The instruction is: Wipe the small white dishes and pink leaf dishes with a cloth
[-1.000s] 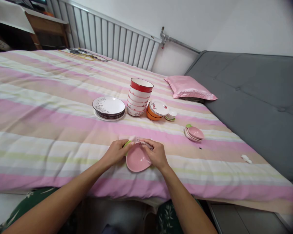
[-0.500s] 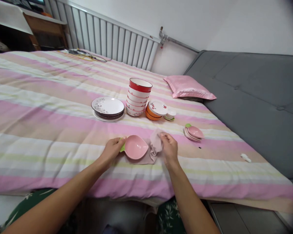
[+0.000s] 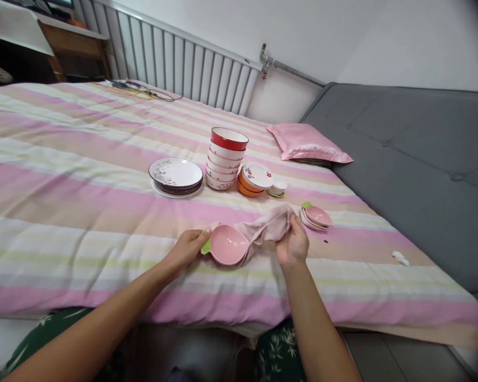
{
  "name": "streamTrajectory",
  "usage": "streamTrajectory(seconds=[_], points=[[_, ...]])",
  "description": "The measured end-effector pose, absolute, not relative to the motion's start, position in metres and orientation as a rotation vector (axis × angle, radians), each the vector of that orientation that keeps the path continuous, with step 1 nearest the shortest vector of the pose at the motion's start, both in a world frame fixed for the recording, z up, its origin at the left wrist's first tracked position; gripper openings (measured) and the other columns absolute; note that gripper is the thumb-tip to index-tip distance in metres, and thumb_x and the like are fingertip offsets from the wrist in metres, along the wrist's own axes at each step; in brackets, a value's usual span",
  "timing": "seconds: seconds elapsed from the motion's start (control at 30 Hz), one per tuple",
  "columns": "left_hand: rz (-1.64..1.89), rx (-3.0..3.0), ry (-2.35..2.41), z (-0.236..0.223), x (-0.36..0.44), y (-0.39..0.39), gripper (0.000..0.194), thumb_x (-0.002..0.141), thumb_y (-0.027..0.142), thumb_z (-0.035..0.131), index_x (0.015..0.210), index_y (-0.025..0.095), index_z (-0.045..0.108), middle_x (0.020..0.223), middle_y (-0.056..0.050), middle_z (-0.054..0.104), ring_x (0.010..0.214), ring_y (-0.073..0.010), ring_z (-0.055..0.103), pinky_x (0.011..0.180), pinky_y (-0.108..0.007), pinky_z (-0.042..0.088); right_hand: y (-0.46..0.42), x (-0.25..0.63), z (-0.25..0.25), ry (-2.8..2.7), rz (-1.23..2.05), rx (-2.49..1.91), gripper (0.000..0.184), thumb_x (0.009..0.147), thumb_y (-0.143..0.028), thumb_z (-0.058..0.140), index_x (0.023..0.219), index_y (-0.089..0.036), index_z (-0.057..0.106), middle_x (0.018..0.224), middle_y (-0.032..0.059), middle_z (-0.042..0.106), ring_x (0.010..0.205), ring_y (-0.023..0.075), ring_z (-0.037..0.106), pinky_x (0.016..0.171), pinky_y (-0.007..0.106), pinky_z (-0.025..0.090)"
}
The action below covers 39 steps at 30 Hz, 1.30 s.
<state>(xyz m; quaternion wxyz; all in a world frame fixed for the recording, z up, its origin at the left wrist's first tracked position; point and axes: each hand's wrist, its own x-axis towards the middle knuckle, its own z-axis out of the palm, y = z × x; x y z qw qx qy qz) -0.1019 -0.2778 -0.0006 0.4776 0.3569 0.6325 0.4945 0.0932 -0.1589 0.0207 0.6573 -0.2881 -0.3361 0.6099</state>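
My left hand [image 3: 188,248] grips a pink peach-shaped bowl [image 3: 228,245] by its green leaf-shaped handle, thumb on top. The bowl faces up, just over the bed. A pale pink cloth [image 3: 269,225] is pinched in my right hand [image 3: 293,241] and stretches from there to the bowl's pointed end. Part of the cloth lies behind and under the bowl, so how far it reaches is hidden. To the right of my right hand sits a small stack of similar pink bowls [image 3: 317,216] with a green leaf handle.
Behind my hands stand a stack of plates [image 3: 176,172], a tall stack of red-and-white bowls [image 3: 228,154], orange bowls topped with flowered dishes [image 3: 253,183], and small white dishes [image 3: 278,187]. A pink pillow [image 3: 308,142] lies near the grey headboard [image 3: 414,148]. Crumpled white tissue [image 3: 400,258] is at right.
My right hand has moved right, pulling the cloth up and out from a crumple into a stretched strip. The bowl in my left hand has shifted slightly right and toward me.
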Motion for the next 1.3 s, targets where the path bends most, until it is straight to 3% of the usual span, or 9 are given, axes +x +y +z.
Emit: streamTrajectory(seconds=[0.2,0.33,0.43,0.53,0.77,0.87,0.97,1.07,1.3], points=[[1.132,1.034,1.626,0.002,-0.103,-0.279,0.048,0.074,0.062,0.047,0.056,0.017,0.047,0.043,0.004,0.041,0.041,-0.01,0.035,0.042,-0.022,0.022,-0.169,0.085,0.022,-1.05,1.346,-0.741,0.018,0.076,-0.035,0.059,0.075,-0.02,0.049,0.068,-0.0048,0.056,0.063,0.0097,0.058,0.061,0.021,0.046],[1.118,1.093,1.653,0.001,-0.105,-0.278,0.047,0.074,0.06,0.046,0.057,0.016,0.05,0.041,0.005,0.039,0.041,-0.0107,0.034,0.043,-0.023,0.023,-0.193,0.071,0.019,-1.362,1.444,-0.735,0.019,0.083,-0.04,0.052,0.091,-0.023,0.049,0.069,-0.0046,0.058,0.052,0.0085,0.054,0.047,0.018,0.04],[1.124,1.127,1.636,-0.003,-0.107,-0.276,0.046,0.074,0.057,0.046,0.062,0.014,0.056,0.046,0.002,0.046,0.046,-0.0125,0.039,0.046,-0.023,0.028,-0.211,0.061,0.018,-1.782,1.468,-0.654,0.025,0.089,-0.038,0.045,0.109,-0.023,0.048,0.093,0.0026,0.066,0.078,0.0132,0.064,0.065,0.022,0.048],[1.131,1.15,1.606,-0.006,-0.109,-0.275,0.046,0.075,0.056,0.045,0.068,0.012,0.06,0.058,-0.002,0.056,0.054,-0.0145,0.044,0.05,-0.024,0.032,-0.216,0.058,0.017,-1.909,1.31,-0.625,0.028,0.089,-0.032,0.043,0.115,-0.022,0.047,0.115,0.0081,0.062,0.105,0.0178,0.059,0.086,0.03,0.046],[1.134,1.15,1.598,-0.008,-0.111,-0.275,0.047,0.076,0.054,0.044,0.066,0.011,0.06,0.058,-0.003,0.056,0.055,-0.015,0.043,0.048,-0.024,0.031,-0.201,0.073,0.021,-2.088,0.863,-0.697,0.021,0.072,-0.008,0.047,0.083,-0.02,0.061,0.079,0.0022,0.066,0.074,0.0157,0.061,0.07,0.027,0.049],[1.151,1.152,1.587,-0.009,-0.111,-0.275,0.046,0.076,0.053,0.045,0.067,0.011,0.06,0.06,-0.003,0.057,0.055,-0.0151,0.043,0.049,-0.024,0.031,-0.198,0.076,0.022,-2.293,0.677,-0.636,0.03,0.065,-0.005,0.048,0.084,-0.021,0.065,0.09,0.0035,0.067,0.089,0.0195,0.058,0.082,0.032,0.046],[1.165,1.156,1.578,-0.009,-0.111,-0.275,0.044,0.076,0.052,0.045,0.068,0.012,0.061,0.064,-0.005,0.06,0.057,-0.0163,0.046,0.051,-0.024,0.034,-0.195,0.075,0.019,-2.332,0.526,-0.675,0.03,0.072,-0.013,0.054,0.098,-0.021,0.064,0.104,0.0057,0.065,0.104,0.0233,0.052,0.093,0.038,0.041],[1.173,1.156,1.576,-0.009,-0.11,-0.275,0.043,0.076,0.051,0.044,0.066,0.013,0.06,0.067,-0.006,0.062,0.06,-0.0177,0.049,0.052,-0.025,0.035,-0.191,0.074,0.012,-2.348,0.511,-0.771,0.03,0.075,-0.021,0.056,0.105,-0.02,0.062,0.103,0.0074,0.065,0.1,0.0244,0.053,0.09,0.041,0.041],[1.164,1.154,1.584,-0.007,-0.11,-0.276,0.035,0.073,0.047,0.047,0.06,0.015,0.055,0.061,-0.003,0.06,0.056,-0.0162,0.048,0.049,-0.024,0.034,-0.179,0.071,0.004,-2.142,0.782,-0.824,0.015,0.077,-0.018,0.052,0.084,-0.021,0.065,0.088,0.0037,0.066,0.089,0.0191,0.058,0.083,0.033,0.044]])
